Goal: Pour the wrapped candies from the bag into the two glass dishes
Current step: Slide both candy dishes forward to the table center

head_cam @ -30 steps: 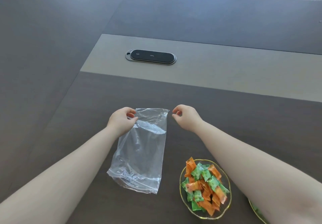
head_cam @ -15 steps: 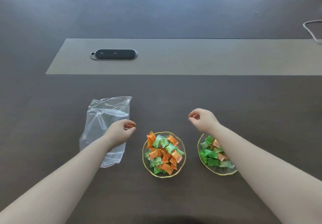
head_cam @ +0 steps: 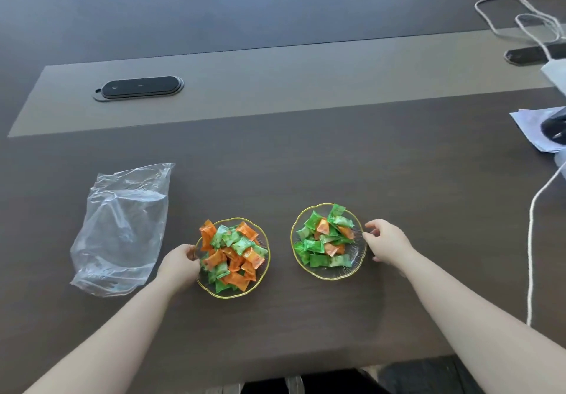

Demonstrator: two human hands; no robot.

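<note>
Two gold-rimmed glass dishes stand side by side on the dark table. The left dish holds a heap of orange and green wrapped candies. The right dish holds mostly green candies with a few orange ones. My left hand grips the left rim of the left dish. My right hand touches the right rim of the right dish, fingers curled at its edge. The clear plastic bag lies flat and empty to the left of both dishes, away from both hands.
A black oval socket cover sits in the lighter strip at the back left. White cords run along the right side, with papers and a second black cover at the far right. The table's near edge runs just below my forearms.
Both hands have dropped from above the table to the outer rims of the dishes, left hand to the left dish, right hand to the right dish. The view has swung rightward. The bag lies untouched.
</note>
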